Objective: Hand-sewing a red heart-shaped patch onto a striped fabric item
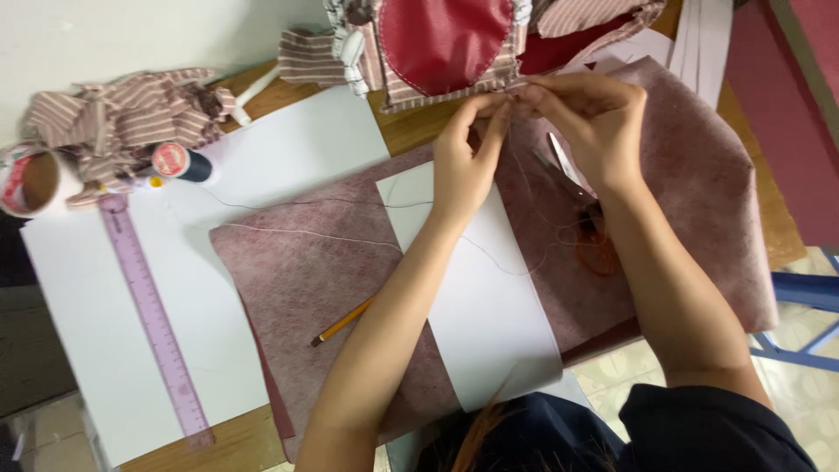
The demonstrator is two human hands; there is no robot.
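My left hand point(468, 157) and my right hand point(587, 118) meet fingertip to fingertip at the lower edge of a striped fabric piece with a round red panel point(441, 44). Both pinch something very small there, seemingly a needle or thread end; I cannot tell which. A thin thread point(332, 234) trails from the hands across the pink felt sheet point(306, 271) towards a dark thread spool point(181, 163). Scissors with orange handles point(585, 218) lie under my right forearm.
A white paper strip point(489, 323) lies over the felt, a larger white sheet point(114, 323) beneath. A pink ruler point(153, 319), a yellow pencil point(343, 322), a tape roll point(31, 182) and a striped cloth heap point(131, 114) sit left. Blue chair frame point(808, 293) at right.
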